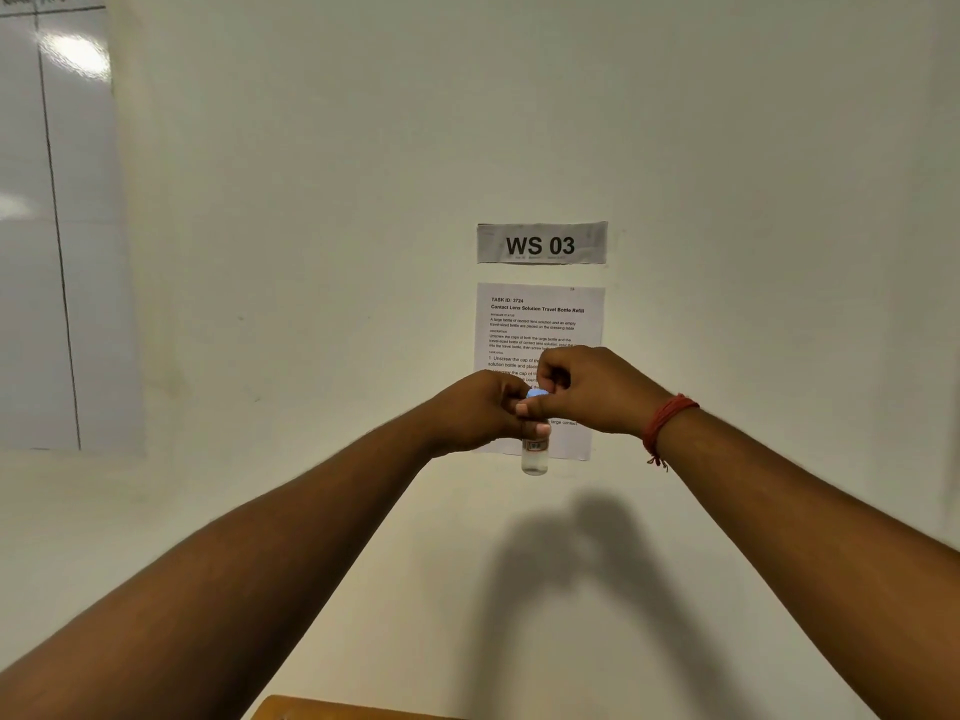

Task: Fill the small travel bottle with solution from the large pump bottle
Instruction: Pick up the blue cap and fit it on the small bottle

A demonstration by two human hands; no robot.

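Both arms reached out toward the far cream wall (727, 200), hands meeting in mid-air well above the near wooden table edge (332, 708). The left hand (478, 410) wrapped its fingers around the upper part of the small clear plastic travel bottle (534, 457), which hung upright below the fist with its lower end showing. The right hand (587, 389), a red thread bracelet (665, 426) on its wrist, pinched the bottle's pale blue cap (536, 393) between thumb and fingertips. Behind the hands a printed white task sheet (540, 324) hung on the wall beneath a grey "WS 03" label (541, 243). A glossy whiteboard (57, 226) stood far left.
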